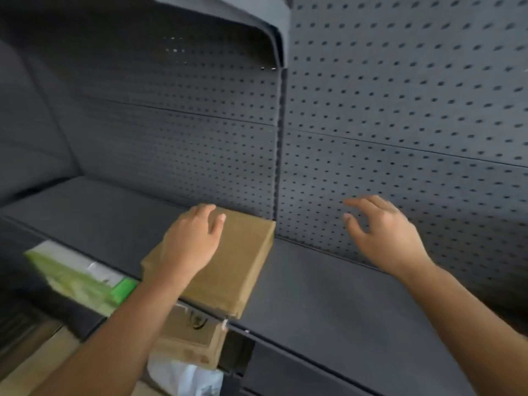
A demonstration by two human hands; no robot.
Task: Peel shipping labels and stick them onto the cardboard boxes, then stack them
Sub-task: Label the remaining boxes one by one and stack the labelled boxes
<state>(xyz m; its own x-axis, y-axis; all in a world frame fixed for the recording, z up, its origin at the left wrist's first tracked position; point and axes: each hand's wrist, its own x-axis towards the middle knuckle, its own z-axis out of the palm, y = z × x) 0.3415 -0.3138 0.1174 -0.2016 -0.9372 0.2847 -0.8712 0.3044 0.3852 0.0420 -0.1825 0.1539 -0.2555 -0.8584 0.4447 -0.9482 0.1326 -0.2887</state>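
A flat brown cardboard box point(237, 270) lies on the dark grey shelf point(328, 295), its near corner hanging over the shelf's front edge. My left hand point(191, 241) rests palm down on the box's top, fingers spread toward its far edge. My right hand point(383, 235) hovers above the shelf to the right of the box, fingers apart and holding nothing. A second cardboard box point(188, 338) sits lower down, below the shelf edge, with a dark mark on its top. No label shows on the top box.
A grey perforated back panel point(400, 110) rises behind the shelf, and another shelf point(243, 12) overhangs above. Below left lies a green-and-white package point(80, 275). White plastic wrapping point(183, 375) sits under the lower box.
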